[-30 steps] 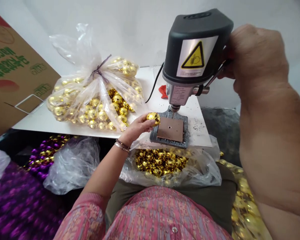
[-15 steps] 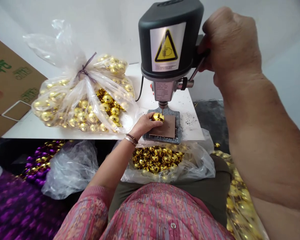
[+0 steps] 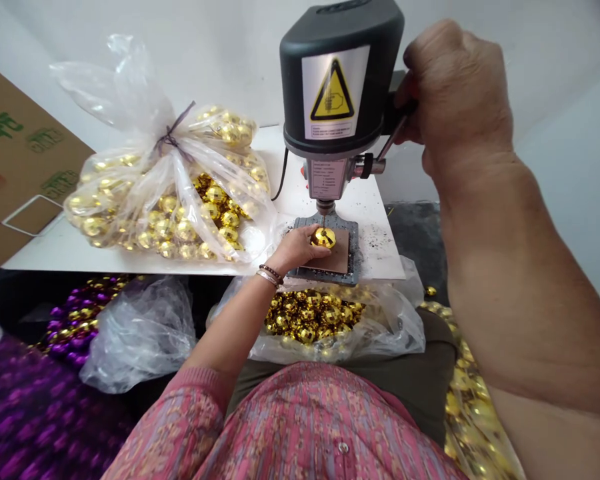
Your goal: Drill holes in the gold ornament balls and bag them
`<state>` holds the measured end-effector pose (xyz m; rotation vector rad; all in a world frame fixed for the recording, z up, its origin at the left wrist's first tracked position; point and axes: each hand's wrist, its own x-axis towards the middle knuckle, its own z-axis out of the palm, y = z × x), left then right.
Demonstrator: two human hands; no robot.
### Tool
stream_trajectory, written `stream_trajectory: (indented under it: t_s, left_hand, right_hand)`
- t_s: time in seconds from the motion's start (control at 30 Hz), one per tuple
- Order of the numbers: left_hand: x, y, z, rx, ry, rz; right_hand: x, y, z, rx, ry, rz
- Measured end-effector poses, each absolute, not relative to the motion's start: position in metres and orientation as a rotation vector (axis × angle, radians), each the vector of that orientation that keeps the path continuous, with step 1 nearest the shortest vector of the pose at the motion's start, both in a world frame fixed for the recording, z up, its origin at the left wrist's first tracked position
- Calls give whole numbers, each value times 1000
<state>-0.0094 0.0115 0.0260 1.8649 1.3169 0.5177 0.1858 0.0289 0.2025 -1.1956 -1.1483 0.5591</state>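
My left hand (image 3: 300, 248) grips a shiny gold faceted ball (image 3: 323, 237) between thumb and fingers. The ball rests on a brown square board (image 3: 336, 257) over the grey base (image 3: 353, 233) of a small drill press (image 3: 343, 80). Directly above the ball is the thin drill bit (image 3: 324, 220); its tip seems to meet the ball's top, though I cannot tell how deep. My right hand (image 3: 457, 87) is wrapped around the feed lever (image 3: 397, 133) at the right of the black drill head, partly hiding the lever's end.
A tied clear bag of gold balls (image 3: 165, 200) stands on the white table (image 3: 105, 265). Below the table edge, an open bag of gold balls (image 3: 313, 317) lies on my lap. Purple balls (image 3: 40, 407) are at lower left, a cardboard box (image 3: 25, 147) behind. Dark shavings surround the drill base.
My left hand has shifted the gold ball slightly right, so it now sits under the bit. My right hand stays on the lever, and the view has moved a little.
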Motion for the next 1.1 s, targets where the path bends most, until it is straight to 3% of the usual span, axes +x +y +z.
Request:
stream_trajectory:
  t_s: [0.2, 0.53, 1.1]
  left_hand:
    - [-9, 12, 16, 1712, 1349, 562]
    - [-10, 10, 16, 1716, 1333, 581]
    - [-8, 8, 11, 1706, 1307, 621]
  right_hand:
    - [187, 6, 186, -1201, -1252, 388]
    - [185, -48, 108, -1104, -1489, -75]
    - [176, -44, 72, -1030, -1403, -371]
